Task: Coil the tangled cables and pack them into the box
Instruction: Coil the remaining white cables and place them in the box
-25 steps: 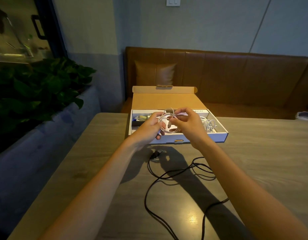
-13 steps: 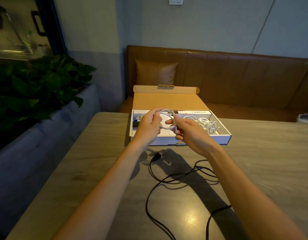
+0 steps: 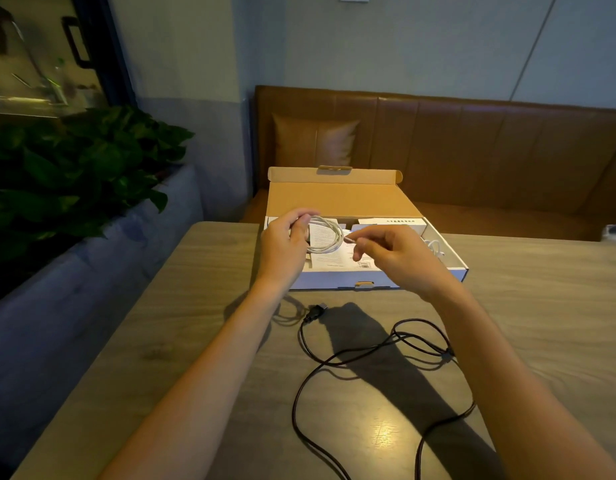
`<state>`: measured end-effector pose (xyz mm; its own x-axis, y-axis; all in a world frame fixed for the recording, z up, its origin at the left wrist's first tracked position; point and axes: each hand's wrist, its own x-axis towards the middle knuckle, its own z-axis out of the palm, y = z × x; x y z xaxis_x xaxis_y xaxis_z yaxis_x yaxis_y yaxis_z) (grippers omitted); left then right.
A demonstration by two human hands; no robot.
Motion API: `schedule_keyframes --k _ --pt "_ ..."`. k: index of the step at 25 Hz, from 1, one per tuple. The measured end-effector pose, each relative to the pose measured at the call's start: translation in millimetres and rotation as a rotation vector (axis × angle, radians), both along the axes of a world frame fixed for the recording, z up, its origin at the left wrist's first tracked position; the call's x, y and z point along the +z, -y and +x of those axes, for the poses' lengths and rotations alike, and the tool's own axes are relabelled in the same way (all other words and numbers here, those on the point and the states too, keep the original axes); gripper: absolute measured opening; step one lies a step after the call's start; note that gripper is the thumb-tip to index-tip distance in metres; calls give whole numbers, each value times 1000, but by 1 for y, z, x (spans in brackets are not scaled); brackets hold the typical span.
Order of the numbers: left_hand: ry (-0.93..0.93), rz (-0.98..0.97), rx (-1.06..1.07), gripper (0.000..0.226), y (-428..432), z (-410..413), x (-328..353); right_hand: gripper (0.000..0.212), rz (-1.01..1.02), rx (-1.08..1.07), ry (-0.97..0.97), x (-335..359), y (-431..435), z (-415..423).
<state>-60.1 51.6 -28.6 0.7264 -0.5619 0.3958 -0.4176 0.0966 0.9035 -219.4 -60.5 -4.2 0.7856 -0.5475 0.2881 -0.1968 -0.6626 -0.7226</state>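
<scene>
Nearest the camera, the black cable (image 3: 445, 355) sprawls loose and uncoiled across the grey wood-grain worktop (image 3: 195, 323), its plug lying just short of the box. It looks limp and light, so it is probably best gathered from the plug end, loop by loop. Further out, both hands hover over the open box (image 3: 344, 280), a little apart. The left hand (image 3: 284, 247) has its fingers curled round a neat ring of white cable (image 3: 329, 233), and the right hand (image 3: 400, 258) pinches that cable's free tip. The cord looks thin and springy, likely to unwind if the ring is let go, so the hold belongs where the loops bunch together. Under the coil a printed leaflet (image 3: 334, 261) lies in the box, and a second white lead (image 3: 436, 247) sits at its right side. Beyond the raised lid (image 3: 341, 199) runs a brown padded bench (image 3: 472, 150) with a cushion (image 3: 315, 143). Leafy plants (image 3: 74, 174) stand to the left, against a plain, dimly lit wall.
</scene>
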Motion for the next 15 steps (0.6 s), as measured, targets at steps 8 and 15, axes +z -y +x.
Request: schedule_keyframes --k 8,15 --pt "345 14 78 22 -3 -19 1 16 62 -219 289 -1 -18 2" --pt "207 -58 57 27 1 -16 0 17 133 -146 540 -10 -33 11"
